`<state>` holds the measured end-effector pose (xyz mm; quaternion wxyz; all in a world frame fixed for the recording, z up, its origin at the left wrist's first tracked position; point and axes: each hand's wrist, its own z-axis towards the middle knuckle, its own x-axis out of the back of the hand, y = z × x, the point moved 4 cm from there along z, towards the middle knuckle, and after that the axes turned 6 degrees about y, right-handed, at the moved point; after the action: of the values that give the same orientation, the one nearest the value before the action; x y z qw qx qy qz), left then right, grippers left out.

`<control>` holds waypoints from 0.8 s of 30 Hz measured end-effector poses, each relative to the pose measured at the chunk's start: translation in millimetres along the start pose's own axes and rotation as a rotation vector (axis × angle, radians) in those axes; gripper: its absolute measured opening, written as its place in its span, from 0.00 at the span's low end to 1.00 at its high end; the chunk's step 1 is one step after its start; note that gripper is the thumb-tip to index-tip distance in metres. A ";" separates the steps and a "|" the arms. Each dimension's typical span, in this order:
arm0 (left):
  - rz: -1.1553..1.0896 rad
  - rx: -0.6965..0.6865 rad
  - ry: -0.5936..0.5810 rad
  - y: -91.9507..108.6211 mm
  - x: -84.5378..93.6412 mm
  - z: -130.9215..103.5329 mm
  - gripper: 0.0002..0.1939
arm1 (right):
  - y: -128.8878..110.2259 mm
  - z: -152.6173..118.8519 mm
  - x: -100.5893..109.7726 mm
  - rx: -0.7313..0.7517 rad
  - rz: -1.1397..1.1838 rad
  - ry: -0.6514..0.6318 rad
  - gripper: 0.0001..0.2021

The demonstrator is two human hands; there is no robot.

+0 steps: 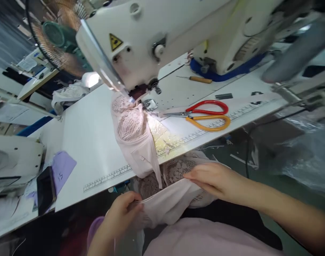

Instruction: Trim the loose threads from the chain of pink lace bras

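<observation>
A pale pink lace bra [132, 124] lies on the sewing table, its upper edge under the needle area of a white sewing machine [141, 39]. Below the table's front edge, a second light pink lace bra [168, 202] is stretched between my two hands over my lap. My left hand [123, 211] pinches its band at the left end. At the other end, my right hand [216, 177] grips the fabric between thumb and fingers. Part of the lace cups hangs behind the taut band, partly hidden.
Scissors [207, 115] with one red and one orange handle rest right of the needle. Behind them lies a wooden-handled awl [201, 79]. A dark phone [46, 190] and a purple fabric piece [62, 170] sit at the left. A fan [59, 39] stands at the back left.
</observation>
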<state>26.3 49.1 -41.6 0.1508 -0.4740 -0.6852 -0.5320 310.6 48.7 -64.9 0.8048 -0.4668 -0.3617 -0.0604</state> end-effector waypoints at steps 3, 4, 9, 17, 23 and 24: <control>-0.061 -0.004 -0.039 -1.7 -0.4 -1.0 0.08 | 8.6 -4.3 -4.6 0.033 -0.024 0.007 0.17; -0.091 -0.012 -0.057 -3.8 -0.3 -2.0 0.10 | 12.4 -6.6 -6.8 0.031 -0.032 0.014 0.16; -0.164 -0.088 -0.103 -8.6 1.0 -14.4 0.16 | 27.9 -19.0 -14.6 -0.013 -0.104 0.039 0.07; -0.123 -0.168 -0.077 6.1 -6.7 -29.6 0.17 | -47.2 16.3 -54.4 0.235 -0.047 -0.022 0.07; -0.145 -0.154 -0.013 4.0 -7.8 -39.7 0.18 | -71.8 38.6 -102.6 0.249 -0.061 -0.144 0.07; -0.159 -0.144 0.027 0.5 -5.6 -42.5 0.19 | -70.9 38.6 -103.3 0.242 -0.062 -0.158 0.09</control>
<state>16.9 9.3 -28.8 0.0830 -0.4207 -0.6786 -0.5964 183.9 15.0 -69.0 0.8220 -0.3581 -0.4427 -0.0043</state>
